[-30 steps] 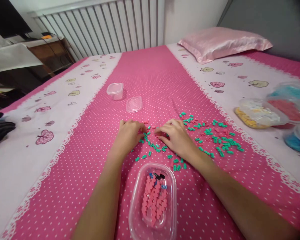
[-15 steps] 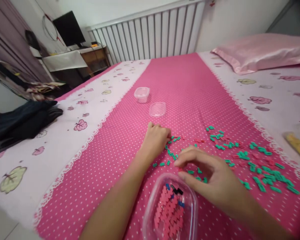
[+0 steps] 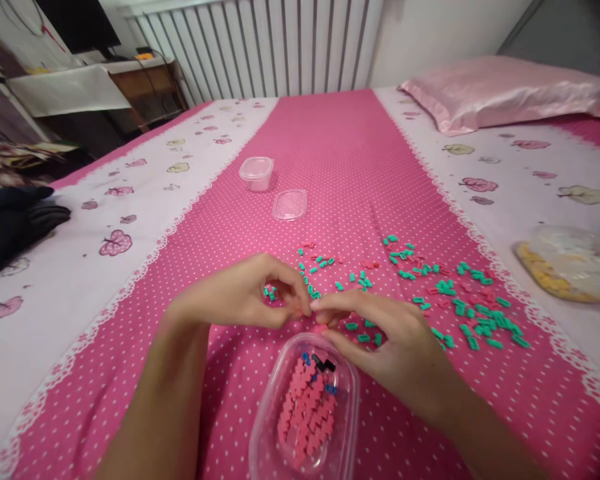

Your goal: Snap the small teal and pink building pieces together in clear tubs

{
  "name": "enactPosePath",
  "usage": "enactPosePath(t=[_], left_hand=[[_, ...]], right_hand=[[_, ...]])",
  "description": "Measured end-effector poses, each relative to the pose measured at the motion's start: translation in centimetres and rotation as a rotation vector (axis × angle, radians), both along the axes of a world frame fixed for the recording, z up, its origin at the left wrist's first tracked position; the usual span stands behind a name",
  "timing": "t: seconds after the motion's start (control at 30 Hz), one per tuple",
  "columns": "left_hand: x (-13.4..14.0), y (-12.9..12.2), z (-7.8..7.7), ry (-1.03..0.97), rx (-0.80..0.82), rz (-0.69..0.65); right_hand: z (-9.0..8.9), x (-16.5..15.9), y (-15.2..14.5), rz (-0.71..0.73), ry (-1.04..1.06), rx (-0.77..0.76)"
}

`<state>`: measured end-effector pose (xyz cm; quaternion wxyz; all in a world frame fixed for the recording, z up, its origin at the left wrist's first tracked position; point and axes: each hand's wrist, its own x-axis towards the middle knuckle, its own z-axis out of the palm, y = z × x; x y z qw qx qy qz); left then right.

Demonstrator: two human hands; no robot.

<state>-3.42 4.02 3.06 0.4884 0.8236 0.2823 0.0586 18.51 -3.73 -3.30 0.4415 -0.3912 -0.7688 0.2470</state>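
My left hand (image 3: 260,293) is closed in a pinch just beyond the near tub; what its fingertips hold is too small to make out. Fingertip to fingertip with it, my right hand (image 3: 380,330) pinches a small pink plastic piece (image 3: 321,329). Right below both hands sits a clear plastic tub (image 3: 353,427), with many pink zigzag pieces (image 3: 307,407) inside, plus a few blue pieces (image 3: 331,389) and black ones (image 3: 324,363). Loose green pieces (image 3: 485,320) and pink pieces (image 3: 370,264) lie scattered beyond and to the right of my hands.
Farther up the pink dotted bedspread (image 3: 325,147) stand a lidded clear tub (image 3: 257,173) and a loose clear lid (image 3: 290,205). At the right lies a clear bag with yellow contents (image 3: 560,273). A pink pillow (image 3: 510,90) and dark folded clothes (image 3: 20,223) flank the bed.
My left hand has come back from the scattered pieces to meet the right hand's fingertips above the near tub's far edge. The view has shifted to the right.
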Motion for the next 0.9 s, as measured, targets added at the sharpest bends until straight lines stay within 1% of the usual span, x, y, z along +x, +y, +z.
enactPosePath(t=[0.13, 0.23, 0.37, 0.5, 0.73, 0.9], left_hand=[[0.7, -1.1, 0.1, -0.056, -0.170, 0.088], [0.8, -1.2, -0.2, -0.079, -0.188, 0.128], [0.8, -1.0, -0.5, -0.102, -0.214, 0.116], [1.1, -1.0, -0.8, -0.084, -0.234, 0.122], [0.9, -0.7, -1.0, -0.106, -0.314, 0.084], [1.1, -0.5, -1.1, -0.111, -0.371, 0.033]], right_hand=[[0.4, -0.2, -0.5, -0.018, -0.037, 0.075], [0.4, -0.3, -0.7, -0.004, -0.034, 0.105], [0.3, -0.4, -1.0, -0.017, -0.078, 0.135], [0.3, -0.5, -1.0, -0.034, -0.117, 0.171], [0.3, -0.4, -1.2, 0.049, -0.114, 0.115], [-0.2, -0.1, -1.8, 0.037, -0.104, 0.055]])
